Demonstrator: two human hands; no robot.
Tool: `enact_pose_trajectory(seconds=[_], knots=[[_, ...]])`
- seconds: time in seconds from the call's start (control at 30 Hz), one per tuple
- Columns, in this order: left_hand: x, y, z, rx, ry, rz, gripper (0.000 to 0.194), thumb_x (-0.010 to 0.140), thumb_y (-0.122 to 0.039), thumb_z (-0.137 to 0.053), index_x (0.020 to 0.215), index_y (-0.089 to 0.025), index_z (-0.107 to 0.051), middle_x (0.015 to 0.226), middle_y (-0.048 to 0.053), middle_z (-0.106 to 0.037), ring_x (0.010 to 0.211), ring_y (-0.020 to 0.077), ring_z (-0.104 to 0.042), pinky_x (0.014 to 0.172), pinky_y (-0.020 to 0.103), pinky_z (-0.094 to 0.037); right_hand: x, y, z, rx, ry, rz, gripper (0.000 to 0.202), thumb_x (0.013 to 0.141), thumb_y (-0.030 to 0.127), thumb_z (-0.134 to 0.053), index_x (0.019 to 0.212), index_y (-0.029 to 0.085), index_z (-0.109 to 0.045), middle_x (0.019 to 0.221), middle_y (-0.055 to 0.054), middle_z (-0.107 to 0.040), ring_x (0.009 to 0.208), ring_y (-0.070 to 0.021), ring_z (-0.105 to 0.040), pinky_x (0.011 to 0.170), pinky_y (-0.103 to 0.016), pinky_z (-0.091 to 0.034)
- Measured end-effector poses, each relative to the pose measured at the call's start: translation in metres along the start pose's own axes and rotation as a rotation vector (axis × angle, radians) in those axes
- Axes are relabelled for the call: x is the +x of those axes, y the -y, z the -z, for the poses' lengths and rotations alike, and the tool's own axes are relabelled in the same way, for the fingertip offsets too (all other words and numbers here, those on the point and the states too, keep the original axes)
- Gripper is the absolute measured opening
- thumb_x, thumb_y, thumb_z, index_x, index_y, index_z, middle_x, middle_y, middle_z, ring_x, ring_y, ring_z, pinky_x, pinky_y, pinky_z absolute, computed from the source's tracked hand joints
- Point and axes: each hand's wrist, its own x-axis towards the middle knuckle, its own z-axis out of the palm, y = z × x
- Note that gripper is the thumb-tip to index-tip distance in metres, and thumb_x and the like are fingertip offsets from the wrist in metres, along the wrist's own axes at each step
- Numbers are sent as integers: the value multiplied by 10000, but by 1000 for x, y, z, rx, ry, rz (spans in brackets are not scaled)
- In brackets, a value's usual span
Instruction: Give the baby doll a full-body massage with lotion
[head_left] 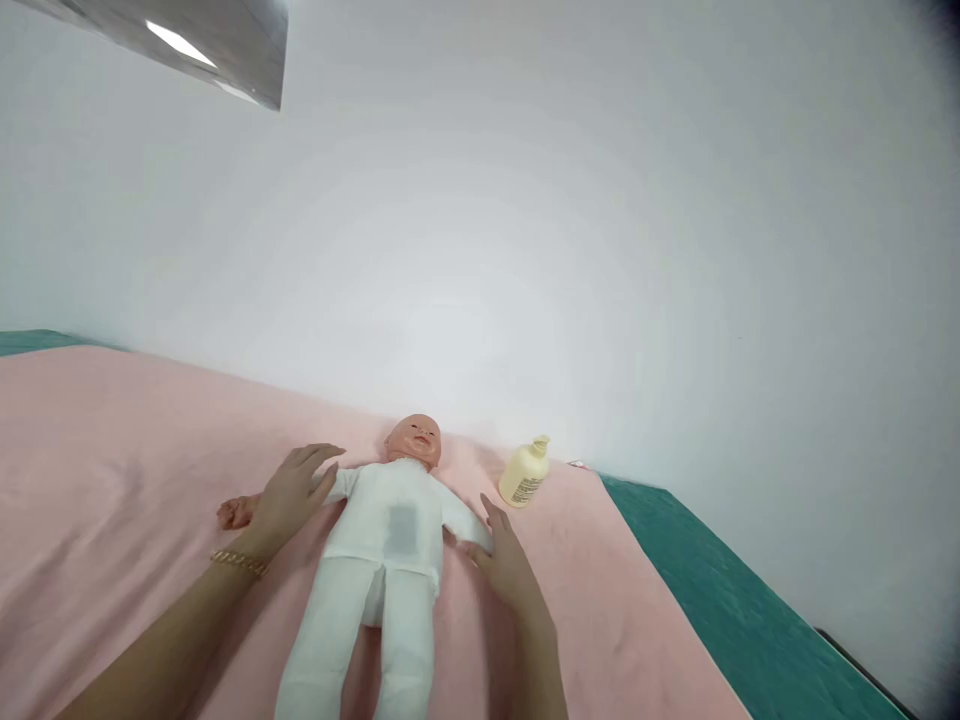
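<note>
A baby doll (364, 510) with a bare head and a white cloth body lies on its back on a pink cloth (600, 590). A grey square marks its chest. My left hand (296, 490), wearing a gold chain bracelet (238, 562), lies across the doll's arm on the left, fingers stretched and thumb apart. The doll's small hand (236, 512) shows past my wrist. On the other side, my right hand (506, 560) rests at the end of the doll's other arm (466, 525), its fingers extended and partly covering that end. Neither hand lifts anything.
A pale yellow pump bottle (523, 475) stands upright on the cloth, just beyond my right fingertips. Behind is a white wall (480, 220). Green sheeting (720, 570) shows at the right edge. A shiny grey panel (225, 45) hangs at upper left.
</note>
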Motion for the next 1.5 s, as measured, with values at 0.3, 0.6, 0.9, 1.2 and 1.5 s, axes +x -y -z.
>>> enact_pose_trajectory(seconds=[0.3, 0.6, 0.9, 1.2, 1.5], knots=[[23, 23, 61, 192, 213, 448, 506, 889, -454, -362, 1177, -138, -632, 1118, 159, -631, 909, 297, -635, 732, 378, -483, -15, -35, 19, 222, 82, -201, 876, 660, 435, -738, 1421, 146, -416, 1513, -156, -375, 1384, -302, -396, 1093, -397, -398], [17, 54, 82, 115, 684, 557, 556, 751, -708, -490, 868, -169, -564, 634, 87, -689, 754, 306, -671, 714, 369, -446, -20, -42, 23, -37, -22, -317, 244, 585, 186, -666, 792, 188, -538, 938, -55, -586, 769, -193, -589, 628, -282, -462], [8, 61, 83, 144, 736, 451, 145, 557, -284, -608, 657, -188, -565, 704, 34, -672, 733, 256, -589, 641, 296, -357, -12, -43, 26, -22, -98, -321, 256, 644, 163, -557, 897, 203, -556, 893, -40, -633, 801, -205, -608, 662, -281, -436], [15, 64, 84, 212, 668, 452, 155, 620, -325, -559, 688, -214, -475, 706, 9, -616, 731, 242, -558, 639, 279, -333, -7, -55, 26, 446, -350, -219, 517, 562, 282, -612, 1073, 213, -638, 1009, -57, -669, 866, -223, -640, 733, -314, -529], [24, 54, 85, 222, 541, 557, 424, 745, -486, -542, 1069, -212, -546, 1044, 89, -695, 965, 320, -615, 760, 358, -420, -4, -50, 18, 655, -490, -267, 793, 559, 456, -754, 1271, 167, -557, 1214, -145, -653, 1038, -266, -669, 869, -352, -555]])
